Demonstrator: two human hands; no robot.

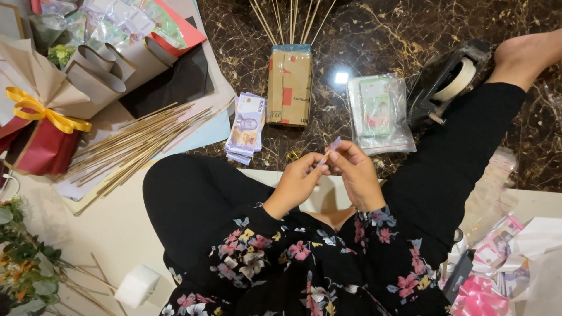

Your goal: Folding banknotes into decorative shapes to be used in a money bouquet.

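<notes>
- A small rolled pale-purple banknote is pinched between the fingertips of both hands, above the lap of a person seated cross-legged in black trousers and a floral black top.
- The left hand is closed narrowly on the note's lower end; the right hand is curled around its upper part, fingers tight on the paper.
- One loose stack of purple banknotes is seen lying on the dark brown marble floor, just left of one upright brown cardboard box.
- Thin bamboo skewers are stuck in the top of the box; about seven can be counted, though the frame's edge cuts them off.
- One clear plastic bag of small green-and-pink packets is laid to the right of the box, near the hands.
- One black tape dispenser with a roll of clear tape is set beside the bag, close to a bare foot.
- A large fanned heap of long bamboo sticks, too many to count, is spread on sheets of paper at left.
- One wrapped bouquet, tied with one yellow ribbon bow, is seen at far left.
- One pink ribbon bow is seen at lower right.
</notes>
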